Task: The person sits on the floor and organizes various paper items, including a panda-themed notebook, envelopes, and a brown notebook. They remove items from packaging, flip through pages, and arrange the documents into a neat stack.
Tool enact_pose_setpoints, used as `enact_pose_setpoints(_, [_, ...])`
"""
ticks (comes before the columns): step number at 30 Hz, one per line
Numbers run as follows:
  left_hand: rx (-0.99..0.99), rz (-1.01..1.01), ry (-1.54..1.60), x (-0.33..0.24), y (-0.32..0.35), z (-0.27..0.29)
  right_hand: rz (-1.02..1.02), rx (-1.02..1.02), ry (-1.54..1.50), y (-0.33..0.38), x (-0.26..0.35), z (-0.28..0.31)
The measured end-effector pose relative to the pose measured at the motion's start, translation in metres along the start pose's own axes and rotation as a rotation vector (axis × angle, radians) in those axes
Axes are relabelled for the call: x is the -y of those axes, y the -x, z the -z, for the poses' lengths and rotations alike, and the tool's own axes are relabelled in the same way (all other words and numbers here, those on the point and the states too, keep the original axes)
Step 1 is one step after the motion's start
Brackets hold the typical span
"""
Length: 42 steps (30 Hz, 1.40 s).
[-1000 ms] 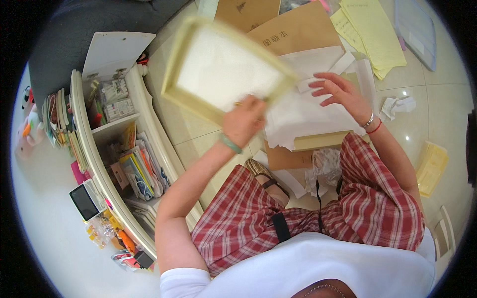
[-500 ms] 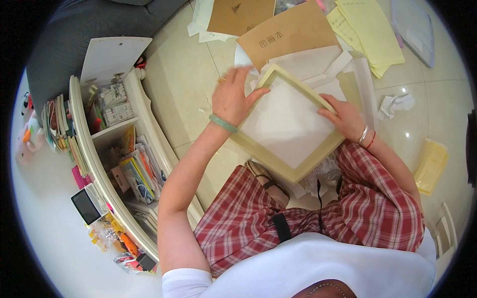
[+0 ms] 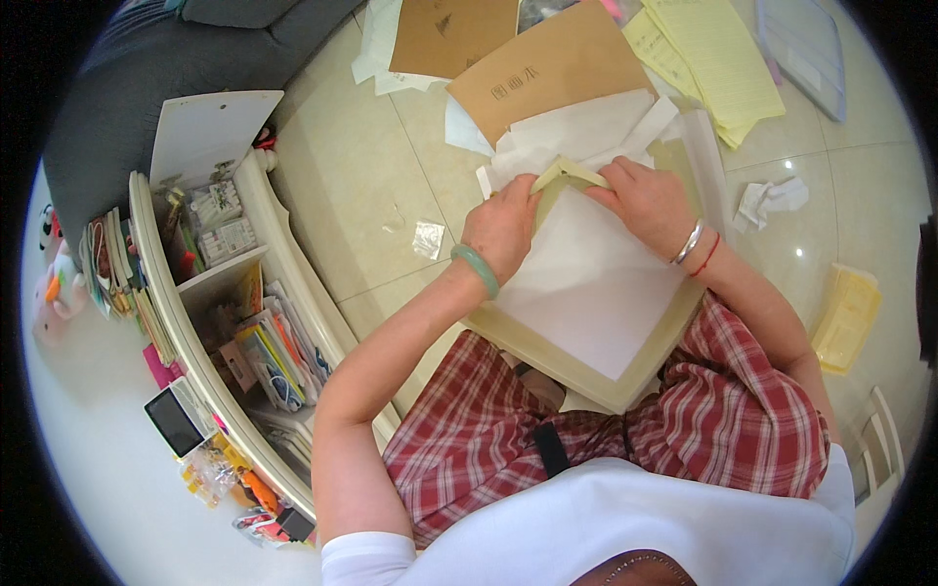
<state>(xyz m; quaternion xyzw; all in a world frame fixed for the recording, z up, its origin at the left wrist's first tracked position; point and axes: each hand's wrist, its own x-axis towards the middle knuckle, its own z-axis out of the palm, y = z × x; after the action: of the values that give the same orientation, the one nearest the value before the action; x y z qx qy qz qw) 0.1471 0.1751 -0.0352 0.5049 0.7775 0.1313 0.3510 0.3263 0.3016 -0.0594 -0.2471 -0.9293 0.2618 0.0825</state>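
A shallow, pale yellow-green square box (image 3: 647, 363) with a white inner base (image 3: 586, 283) rests tilted over my lap, one corner pointing away from me. My left hand (image 3: 500, 230) is closed on the rim just left of that far corner, thumb and fingers pinching the wall. On the other side of the same corner, my right hand (image 3: 652, 207) grips the rim, its thumb reaching inside. Behind the box lie white paper sheets (image 3: 576, 129), partly under it.
Brown-covered drawing books (image 3: 547, 68) and yellow lined sheets (image 3: 718, 73) lie beyond. Crumpled white paper (image 3: 767, 202) and a yellow plastic tray (image 3: 846, 317) are on the right. An open white cabinet (image 3: 220, 264) with books stands at left; a small clear wrapper (image 3: 428, 239) lies nearby.
My left hand, spread open at the left side before, has moved right and closed near the far corner. My right hand has shifted up along the rim, and the box's near corner has swung right.
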Motion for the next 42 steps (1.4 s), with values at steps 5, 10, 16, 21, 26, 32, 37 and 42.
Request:
enact_pose_setpoints(5, [0.138,-0.008,0.155,0.013,0.003,0.017,-0.208,0.174,-0.543,0.015,-0.034,0.01])
enact_pose_setpoints(10, [0.131,0.074,0.451,0.031,-0.003,0.008,-0.332,0.09,-0.743,0.011,-0.03,0.005])
enact_pose_setpoints(16, [-0.148,-0.139,-0.267,0.017,0.009,0.002,-0.558,-0.006,-0.596,0.009,-0.052,0.006])
enact_pose_setpoints(21, [0.108,0.044,0.074,0.045,-0.006,0.016,-0.524,-0.024,-0.722,0.023,-0.062,0.0])
enact_pose_setpoints(26, [0.125,-0.003,0.126,0.034,-0.009,0.022,-0.507,-0.238,-0.807,0.016,-0.046,0.011])
enact_pose_setpoints(32, [0.12,-0.437,-0.236,0.009,-0.015,0.021,-0.016,0.183,-0.183,-0.012,0.001,0.049])
enact_pose_setpoints(37, [-0.288,-0.183,-0.093,0.008,-0.011,0.023,-0.144,0.305,-0.261,0.003,-0.021,0.047])
enact_pose_setpoints(42, [-0.021,0.208,0.3,0.022,-0.006,0.011,-0.11,0.36,-0.045,0.009,-0.029,0.036])
